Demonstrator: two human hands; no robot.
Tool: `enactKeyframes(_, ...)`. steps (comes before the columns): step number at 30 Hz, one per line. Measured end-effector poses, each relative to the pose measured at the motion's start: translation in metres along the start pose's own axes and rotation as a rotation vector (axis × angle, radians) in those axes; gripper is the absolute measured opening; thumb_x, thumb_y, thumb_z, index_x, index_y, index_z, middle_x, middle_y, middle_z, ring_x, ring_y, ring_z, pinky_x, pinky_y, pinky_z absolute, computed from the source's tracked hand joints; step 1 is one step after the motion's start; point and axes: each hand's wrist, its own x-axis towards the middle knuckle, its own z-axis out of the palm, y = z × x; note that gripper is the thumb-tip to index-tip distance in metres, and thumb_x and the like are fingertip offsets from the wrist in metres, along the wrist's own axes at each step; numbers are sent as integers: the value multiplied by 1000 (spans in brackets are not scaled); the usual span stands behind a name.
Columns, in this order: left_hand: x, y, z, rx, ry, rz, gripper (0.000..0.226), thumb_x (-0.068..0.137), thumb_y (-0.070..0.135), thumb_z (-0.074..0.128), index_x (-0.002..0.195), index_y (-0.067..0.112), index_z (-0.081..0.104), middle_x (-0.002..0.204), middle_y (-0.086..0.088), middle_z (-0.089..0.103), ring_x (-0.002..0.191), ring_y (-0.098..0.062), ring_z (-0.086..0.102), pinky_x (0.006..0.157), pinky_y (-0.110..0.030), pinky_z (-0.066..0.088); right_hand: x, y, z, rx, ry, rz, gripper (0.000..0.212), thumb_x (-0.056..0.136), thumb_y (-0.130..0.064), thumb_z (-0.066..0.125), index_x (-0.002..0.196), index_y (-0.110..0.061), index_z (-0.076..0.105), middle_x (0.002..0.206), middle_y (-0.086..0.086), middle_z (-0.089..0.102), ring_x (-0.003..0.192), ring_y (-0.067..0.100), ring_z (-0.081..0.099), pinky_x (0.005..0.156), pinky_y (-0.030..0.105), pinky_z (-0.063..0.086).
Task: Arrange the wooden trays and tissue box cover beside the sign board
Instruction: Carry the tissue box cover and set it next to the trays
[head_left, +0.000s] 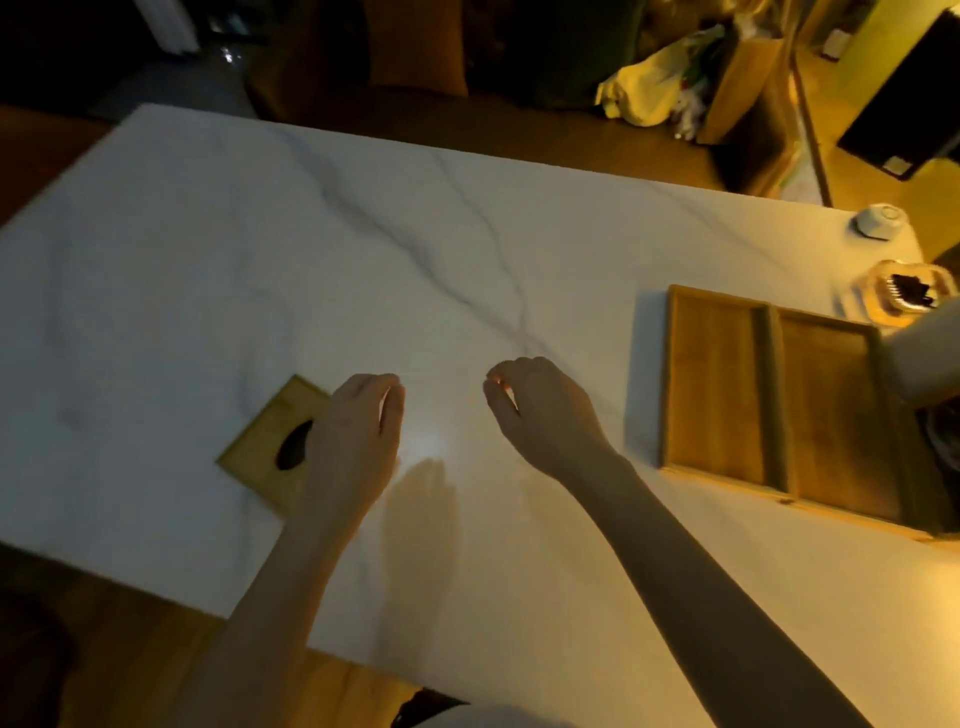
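Note:
Two wooden trays lie side by side at the right of the white marble table: a narrow left tray and a wider right tray. A flat wooden tissue box cover with a dark oval slot lies at the front left. My left hand hovers over the cover's right edge, fingers curled, holding nothing that shows. My right hand hangs above bare table in the middle, fingers curled and empty. A pale upright object, perhaps the sign board, stands at the right edge.
A small white pot and a glass dish with dark contents sit at the table's far right corner. Beyond the table lie a yellow bag and a brown paper bag on the floor.

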Motion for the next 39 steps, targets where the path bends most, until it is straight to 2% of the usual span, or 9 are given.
enactKeyframes(5,-19,-75,-21,83,32,-146,36,92,21,37,123,3,40,128,-23,50,114,-33,48,90,-42,44,9,-47,59,32,-99,-2,40,97,-28,33,131,-9,43,135,10,51,126,25,40,102,36,33)
enactKeyframes(9,-32,-120,-26,209,-6,-283,53,92,26,39,136,2,22,148,-23,25,138,-36,20,111,-50,22,8,-66,102,63,-250,54,55,97,-39,24,144,-11,15,154,6,20,142,20,13,114,34,12)
enactKeyframes(13,-38,-142,-25,-47,-74,-496,63,91,33,37,140,7,6,153,-19,6,141,-31,5,115,-46,12,6,-74,133,240,-379,173,67,94,-50,23,145,-11,4,156,7,8,143,20,6,115,35,6)
enactKeyframes(16,-38,-149,-29,-390,-102,-697,62,89,40,41,139,12,15,146,-17,29,135,-33,27,108,-45,28,5,-80,145,445,-402,278,74,88,-61,26,144,-14,11,150,9,29,136,27,29,113,44,25)
enactKeyframes(18,-37,-152,-30,-478,-77,-761,47,88,39,43,123,7,42,113,-17,54,116,-38,48,90,-42,40,4,-82,146,506,-393,317,70,87,-60,29,138,-12,22,139,11,45,123,28,45,103,44,37)
enactKeyframes(23,-37,-148,-27,-413,-42,-710,41,89,40,42,89,1,56,86,-16,58,91,-36,57,74,-39,43,4,-82,139,538,-360,345,44,94,-43,35,122,-9,37,117,14,57,100,27,56,87,40,46)
enactKeyframes(27,-31,-128,-24,-423,-53,-654,33,88,39,43,82,8,55,88,-16,60,92,-35,59,87,-49,48,-4,-70,123,539,-294,371,44,93,-45,36,117,-9,41,113,15,59,96,28,57,86,44,48)
enactKeyframes(32,-20,-84,-17,-438,-78,-541,34,88,38,45,67,12,53,72,-7,56,86,-35,60,85,-48,49,-19,-43,85,537,-152,393,45,92,-43,38,121,-9,43,117,17,59,103,32,55,86,40,44)
enactKeyframes(39,-11,5,11,-447,-132,-338,40,89,35,43,79,-2,56,67,-8,55,76,-28,55,60,-28,42,-55,12,27,597,103,474,39,90,-43,44,117,-16,51,107,5,63,93,20,56,81,36,45)
